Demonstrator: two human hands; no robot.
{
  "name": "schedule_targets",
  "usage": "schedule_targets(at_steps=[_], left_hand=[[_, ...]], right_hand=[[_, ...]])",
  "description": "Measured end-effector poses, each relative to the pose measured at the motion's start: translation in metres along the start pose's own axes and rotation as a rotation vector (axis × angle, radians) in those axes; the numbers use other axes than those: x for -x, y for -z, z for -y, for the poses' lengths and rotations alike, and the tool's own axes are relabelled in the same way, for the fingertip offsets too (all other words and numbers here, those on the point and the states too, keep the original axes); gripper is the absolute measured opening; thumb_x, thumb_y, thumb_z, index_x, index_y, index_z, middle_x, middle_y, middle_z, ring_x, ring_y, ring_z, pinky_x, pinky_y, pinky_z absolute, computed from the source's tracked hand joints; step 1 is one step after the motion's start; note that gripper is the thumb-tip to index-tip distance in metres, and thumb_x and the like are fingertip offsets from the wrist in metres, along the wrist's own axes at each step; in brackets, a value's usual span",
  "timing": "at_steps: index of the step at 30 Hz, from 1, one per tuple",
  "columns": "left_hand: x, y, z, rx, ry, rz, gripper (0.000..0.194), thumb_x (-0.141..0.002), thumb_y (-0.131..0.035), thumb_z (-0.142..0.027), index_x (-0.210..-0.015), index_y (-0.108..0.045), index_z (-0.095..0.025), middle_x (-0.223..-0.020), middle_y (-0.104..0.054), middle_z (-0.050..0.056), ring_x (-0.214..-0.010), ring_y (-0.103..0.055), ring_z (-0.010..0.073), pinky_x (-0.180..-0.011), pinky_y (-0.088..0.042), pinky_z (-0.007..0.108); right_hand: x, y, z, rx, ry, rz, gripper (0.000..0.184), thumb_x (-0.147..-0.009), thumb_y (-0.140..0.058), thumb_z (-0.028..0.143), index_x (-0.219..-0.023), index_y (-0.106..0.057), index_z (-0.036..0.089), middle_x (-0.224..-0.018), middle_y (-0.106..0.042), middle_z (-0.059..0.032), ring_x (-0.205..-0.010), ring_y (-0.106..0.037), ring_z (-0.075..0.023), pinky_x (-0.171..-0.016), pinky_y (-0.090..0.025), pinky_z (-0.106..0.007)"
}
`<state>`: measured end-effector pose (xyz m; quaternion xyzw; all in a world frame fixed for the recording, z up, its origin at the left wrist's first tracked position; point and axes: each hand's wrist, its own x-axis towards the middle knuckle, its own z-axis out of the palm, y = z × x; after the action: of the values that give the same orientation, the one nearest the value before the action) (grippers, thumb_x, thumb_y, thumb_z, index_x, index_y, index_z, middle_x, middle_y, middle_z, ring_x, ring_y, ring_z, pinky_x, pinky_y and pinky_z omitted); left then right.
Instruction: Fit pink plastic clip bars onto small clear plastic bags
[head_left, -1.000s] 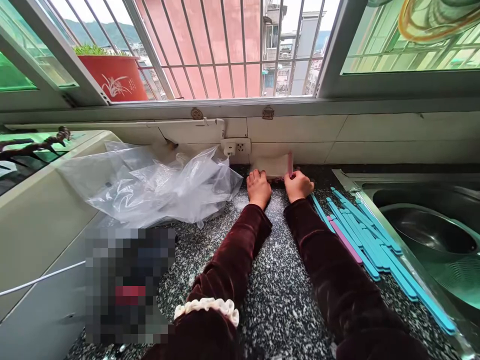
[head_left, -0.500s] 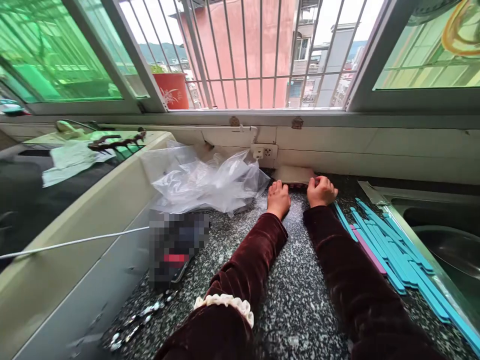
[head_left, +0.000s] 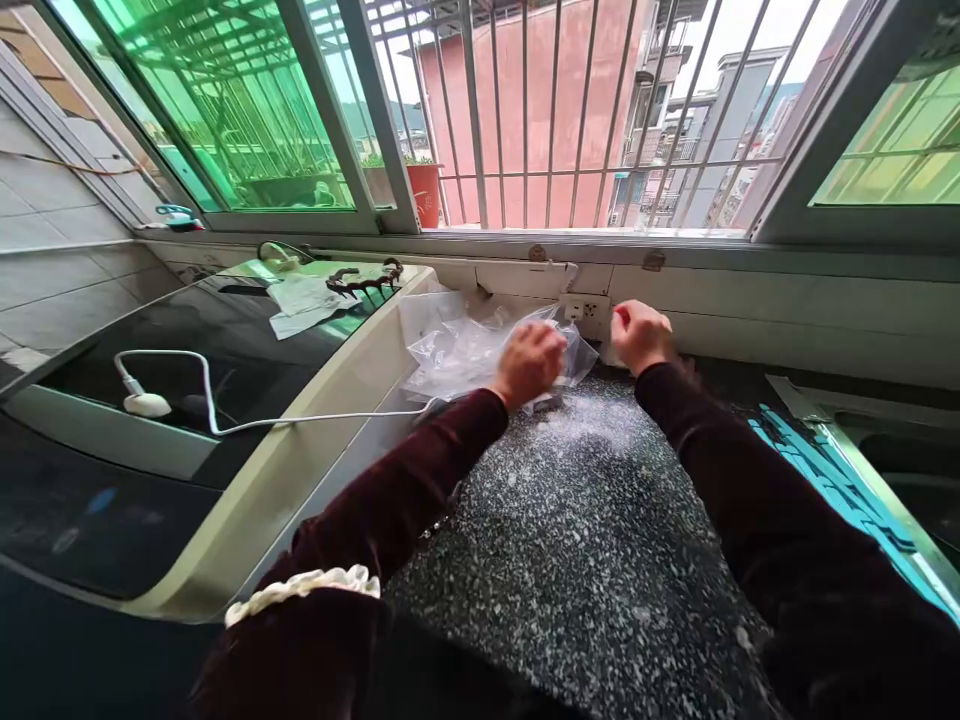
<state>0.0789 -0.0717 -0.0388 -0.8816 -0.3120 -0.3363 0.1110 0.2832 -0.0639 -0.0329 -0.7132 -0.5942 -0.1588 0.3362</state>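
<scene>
My left hand (head_left: 531, 362) is over the right part of the crumpled clear plastic bags (head_left: 457, 350), its fingers curled and blurred. Whether it grips the plastic, I cannot tell. To its right, my right hand (head_left: 640, 335) is raised in front of the tiled wall, just beside the wall socket (head_left: 585, 310). Its fingers are closed; anything inside them is hidden. Only a pale, blurred patch shows below that hand, where the beige flat piece was. Both forearms, in dark red velvet sleeves, reach over the speckled black countertop (head_left: 570, 520).
Turquoise strips (head_left: 840, 480) lie at the right beside the metal sink edge (head_left: 892, 490). A washing machine (head_left: 330, 375) stands at the left with a white cable (head_left: 262, 422) across it. Papers (head_left: 307, 300) and a dark claw clip (head_left: 367, 278) lie on top. The barred window (head_left: 555, 120) is ahead.
My hands have come off the beige flat piece and up. My left hand has moved left over the plastic bags; my right hand has risen near the socket. The view has turned left.
</scene>
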Motion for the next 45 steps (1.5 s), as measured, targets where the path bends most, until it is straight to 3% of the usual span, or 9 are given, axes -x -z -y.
schedule_targets(at_steps=[2,5,9,17,24,29,35,40,45], left_hand=[[-0.018,0.022,0.039,-0.067,0.311,0.000,0.023,-0.083,-0.043,-0.019,-0.093,-0.063,-0.016,-0.099,-0.060,0.011,-0.100,-0.051,0.0235,-0.090,-0.039,0.038],[-0.033,0.032,0.089,-0.154,0.666,0.218,0.024,-0.082,-0.044,-0.019,-0.090,-0.066,-0.014,-0.101,-0.060,0.014,-0.104,-0.051,0.0277,-0.089,-0.040,0.039],[-0.037,0.011,0.126,-0.249,0.723,0.406,0.030,-0.082,-0.044,-0.021,-0.102,-0.064,-0.012,-0.114,-0.055,0.018,-0.116,-0.045,0.0293,-0.093,-0.039,0.038],[-0.045,-0.042,0.156,-0.293,0.637,0.538,0.033,-0.080,-0.044,-0.015,-0.106,-0.064,-0.009,-0.117,-0.057,0.019,-0.117,-0.044,0.0272,-0.093,-0.036,0.034],[-0.049,-0.031,0.156,-0.303,0.613,0.511,0.032,-0.078,-0.044,-0.012,-0.101,-0.067,-0.009,-0.105,-0.063,0.019,-0.111,-0.048,0.0271,-0.090,-0.036,0.035],[-0.056,0.020,0.132,-0.311,0.590,0.338,0.031,-0.081,-0.043,-0.021,-0.098,-0.068,-0.015,-0.103,-0.063,0.014,-0.105,-0.050,0.0273,-0.085,-0.039,0.036],[-0.048,0.063,0.058,-0.231,0.433,0.211,0.028,-0.082,-0.042,-0.022,-0.090,-0.068,-0.015,-0.097,-0.062,0.012,-0.098,-0.052,0.0257,-0.081,-0.039,0.036],[-0.005,0.048,-0.020,-0.053,0.242,0.211,0.023,-0.082,-0.046,-0.023,-0.079,-0.067,-0.016,-0.091,-0.062,0.010,-0.093,-0.052,0.0224,-0.082,-0.040,0.034],[0.053,0.011,-0.082,0.122,0.142,0.267,0.021,-0.083,-0.048,-0.024,-0.072,-0.065,-0.017,-0.087,-0.063,0.008,-0.088,-0.054,0.0203,-0.080,-0.042,0.033]], right_hand=[[-0.032,0.005,0.042,-0.030,0.099,0.074,0.026,-0.083,-0.042,0.026,-0.093,-0.065,0.017,-0.092,-0.068,-0.0102,-0.083,-0.059,-0.0207,-0.070,-0.038,-0.030],[-0.072,0.001,0.105,-0.013,0.280,0.209,0.025,-0.080,-0.049,0.028,-0.095,-0.067,0.018,-0.091,-0.070,-0.0071,-0.083,-0.060,-0.0187,-0.069,-0.040,-0.027],[-0.102,-0.030,0.155,0.129,0.453,0.464,0.027,-0.078,-0.053,0.022,-0.100,-0.069,0.021,-0.099,-0.070,-0.0049,-0.088,-0.061,-0.0174,-0.074,-0.042,-0.026],[-0.104,-0.115,0.145,0.179,0.521,0.589,0.024,-0.074,-0.061,0.019,-0.094,-0.070,0.028,-0.097,-0.070,-0.0023,-0.090,-0.062,-0.0172,-0.077,-0.044,-0.027],[-0.102,-0.102,0.140,0.183,0.532,0.532,0.023,-0.077,-0.053,0.013,-0.089,-0.071,0.021,-0.094,-0.071,-0.0071,-0.087,-0.063,-0.0193,-0.071,-0.043,-0.026],[-0.100,-0.045,0.134,0.148,0.474,0.407,0.026,-0.082,-0.048,0.019,-0.100,-0.067,0.019,-0.095,-0.070,-0.0068,-0.087,-0.062,-0.0179,-0.071,-0.040,-0.026],[-0.047,0.037,0.098,-0.053,0.382,0.217,0.020,-0.078,-0.054,0.022,-0.093,-0.067,0.017,-0.085,-0.069,-0.0032,-0.073,-0.057,-0.0142,-0.065,-0.037,-0.024],[0.040,0.080,0.043,-0.008,0.430,0.101,0.019,-0.079,-0.054,0.024,-0.090,-0.068,0.017,-0.082,-0.067,-0.0049,-0.075,-0.055,-0.0165,-0.071,-0.036,-0.027],[0.134,0.092,-0.013,0.052,0.561,0.112,0.030,-0.088,-0.043,0.028,-0.073,-0.068,0.020,-0.073,-0.067,-0.0045,-0.070,-0.053,-0.0151,-0.068,-0.033,-0.028]])
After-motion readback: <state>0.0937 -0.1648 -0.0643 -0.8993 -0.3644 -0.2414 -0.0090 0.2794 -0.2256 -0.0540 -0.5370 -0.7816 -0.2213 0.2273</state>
